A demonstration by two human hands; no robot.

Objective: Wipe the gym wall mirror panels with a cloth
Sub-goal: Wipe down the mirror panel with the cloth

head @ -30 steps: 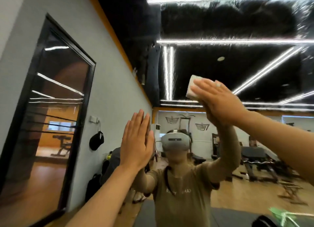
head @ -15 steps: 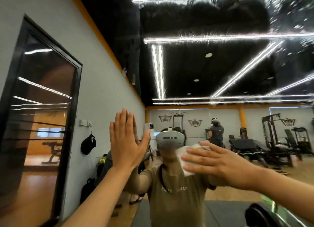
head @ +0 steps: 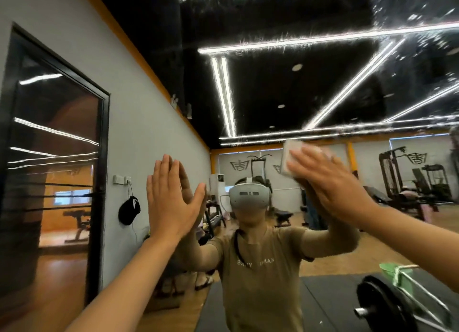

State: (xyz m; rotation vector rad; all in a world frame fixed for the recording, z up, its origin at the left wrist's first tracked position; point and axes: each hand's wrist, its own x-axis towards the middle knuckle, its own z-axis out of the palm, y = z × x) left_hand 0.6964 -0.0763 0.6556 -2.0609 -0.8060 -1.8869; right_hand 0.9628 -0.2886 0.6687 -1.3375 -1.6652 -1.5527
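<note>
Head view: wall mirror (head: 323,88) reflects gym machines (head: 407,180); black ceiling (head: 285,83).

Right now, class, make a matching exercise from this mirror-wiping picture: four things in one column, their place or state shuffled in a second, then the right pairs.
Things:
1. left hand
2. right hand
3. cloth
4. black cap

States:
A. hangs on the grey wall
B. flat and bare against the mirror
C. white, pressed to the glass
D. fingers spread over the cloth

Pairs: 1-B, 2-D, 3-C, 4-A
</note>
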